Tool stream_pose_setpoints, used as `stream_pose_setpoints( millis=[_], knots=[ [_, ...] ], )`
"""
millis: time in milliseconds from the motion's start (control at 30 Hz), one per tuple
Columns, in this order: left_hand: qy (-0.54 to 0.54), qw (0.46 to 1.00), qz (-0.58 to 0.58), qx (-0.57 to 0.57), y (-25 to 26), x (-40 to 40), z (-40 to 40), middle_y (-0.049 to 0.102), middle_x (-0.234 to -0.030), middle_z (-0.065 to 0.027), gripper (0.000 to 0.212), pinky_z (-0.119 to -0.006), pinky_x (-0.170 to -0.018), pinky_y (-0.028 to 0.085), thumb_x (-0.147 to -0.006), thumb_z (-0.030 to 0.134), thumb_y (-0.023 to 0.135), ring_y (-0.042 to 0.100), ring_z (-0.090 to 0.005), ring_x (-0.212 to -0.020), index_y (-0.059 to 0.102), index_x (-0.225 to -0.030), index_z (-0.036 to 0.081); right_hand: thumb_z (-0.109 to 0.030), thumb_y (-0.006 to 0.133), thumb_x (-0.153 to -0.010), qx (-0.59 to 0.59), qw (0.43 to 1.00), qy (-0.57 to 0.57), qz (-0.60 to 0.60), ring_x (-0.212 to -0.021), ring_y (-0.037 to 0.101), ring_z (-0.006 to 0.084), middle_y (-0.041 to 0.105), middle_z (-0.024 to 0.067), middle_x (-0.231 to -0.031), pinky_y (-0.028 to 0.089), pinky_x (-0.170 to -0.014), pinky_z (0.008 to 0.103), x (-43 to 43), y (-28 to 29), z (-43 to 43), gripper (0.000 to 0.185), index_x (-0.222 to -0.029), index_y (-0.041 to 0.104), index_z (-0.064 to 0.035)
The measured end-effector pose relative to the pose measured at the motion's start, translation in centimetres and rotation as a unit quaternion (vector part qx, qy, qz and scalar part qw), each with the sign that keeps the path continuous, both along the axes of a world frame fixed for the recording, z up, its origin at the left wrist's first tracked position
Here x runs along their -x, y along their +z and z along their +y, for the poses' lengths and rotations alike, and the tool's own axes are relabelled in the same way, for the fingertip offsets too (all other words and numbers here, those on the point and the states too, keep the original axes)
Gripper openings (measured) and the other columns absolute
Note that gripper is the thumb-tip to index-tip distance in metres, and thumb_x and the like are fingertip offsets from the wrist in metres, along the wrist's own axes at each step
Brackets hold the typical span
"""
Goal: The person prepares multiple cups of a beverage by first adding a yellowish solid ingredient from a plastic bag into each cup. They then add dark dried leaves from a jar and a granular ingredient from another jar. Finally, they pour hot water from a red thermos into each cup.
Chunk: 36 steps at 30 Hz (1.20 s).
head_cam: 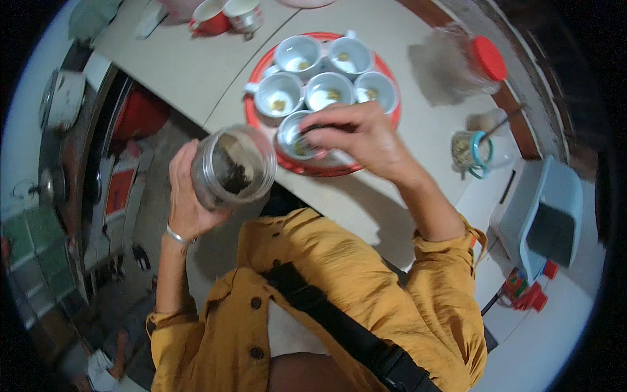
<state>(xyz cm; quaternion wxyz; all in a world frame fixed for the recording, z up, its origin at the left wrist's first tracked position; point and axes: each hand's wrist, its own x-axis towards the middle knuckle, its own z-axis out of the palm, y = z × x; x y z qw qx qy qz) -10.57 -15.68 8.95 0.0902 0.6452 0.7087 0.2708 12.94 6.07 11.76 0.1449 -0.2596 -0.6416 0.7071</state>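
My left hand [188, 191] grips a clear wide-mouthed jar [267, 169], tilted so that dark dried leaves [235, 176] show inside. Over the nearest white cup [289, 134] is my right hand [357, 134], its thumb and fingers pinching some dark leafy bits [325, 128]; motion blurs the fingertips. That cup stands with several other white cups [279, 95] on a round red-rimmed tray [323, 170]. Small yellowish clumps [278, 105] lie at the bottom of the cups. My right hand partly hides the nearest cup.
The tray rests on a pale tabletop [196, 63]. Farther back are a red mug [209, 19] and a patterned mug [243, 17]. To the right are a red-lidded plastic jar [465, 61], a teal-rimmed jar [472, 149] and a blue-grey plastic bin [543, 215]. The table edge drops off at left.
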Motion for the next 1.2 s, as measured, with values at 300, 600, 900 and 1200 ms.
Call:
stream_pose_setpoints(
  millis=[300, 600, 900, 1200],
  knots=[
    [0.078, 0.996, -0.03, 0.019, -0.4, 3.2, -1.1, 0.037, -0.138, -0.0202, 0.111, -0.048, -0.108, 0.029, -0.049, 0.024, 0.084, 0.035, -0.0394, -0.128, 0.025, -0.142, 0.003, 0.003, 0.065, -0.082, -0.331, 0.931, 0.082, -0.13, -0.071, 0.062, 0.0239, 0.062, 0.0139, -0.084, 0.049, -0.066, 0.0348, 1.5, -3.7, -0.5, 0.026, -0.107, 0.066, 0.0004],
    [0.07, 0.996, -0.055, 0.023, -0.9, 5.2, -0.6, 0.035, -0.14, -0.0186, 0.115, -0.048, -0.109, 0.03, -0.048, 0.021, 0.086, 0.034, -0.0382, -0.13, 0.023, -0.143, 0.007, -0.001, 0.07, -0.079, -0.338, 0.928, 0.044, -0.152, -0.067, 0.063, 0.0226, 0.065, 0.0131, -0.081, 0.049, -0.06, 0.0337, 2.5, -3.7, -0.3, 0.021, -0.1, 0.068, 0.0004],
    [0.047, 0.995, -0.083, 0.012, -2.0, 7.1, -0.2, 0.033, -0.141, -0.0181, 0.12, -0.047, -0.108, 0.031, -0.047, 0.016, 0.088, 0.034, -0.0367, -0.13, 0.02, -0.144, 0.008, -0.002, 0.067, -0.083, -0.289, 0.942, 0.048, -0.166, -0.068, 0.063, 0.0174, 0.067, 0.0124, -0.085, 0.049, -0.06, 0.0306, 2.8, -3.6, -0.2, 0.019, -0.101, 0.069, 0.0011],
    [0.055, 0.994, -0.088, 0.015, -2.3, 8.2, 0.0, 0.033, -0.141, -0.0187, 0.12, -0.047, -0.106, 0.034, -0.048, 0.019, 0.09, 0.035, -0.0364, -0.129, 0.019, -0.144, 0.006, -0.002, 0.069, -0.08, -0.149, 0.972, 0.024, -0.179, -0.073, 0.067, 0.0186, 0.069, 0.0122, -0.082, 0.055, -0.067, 0.0318, 3.0, -3.7, 1.0, 0.019, -0.098, 0.07, 0.0013]
  ],
)
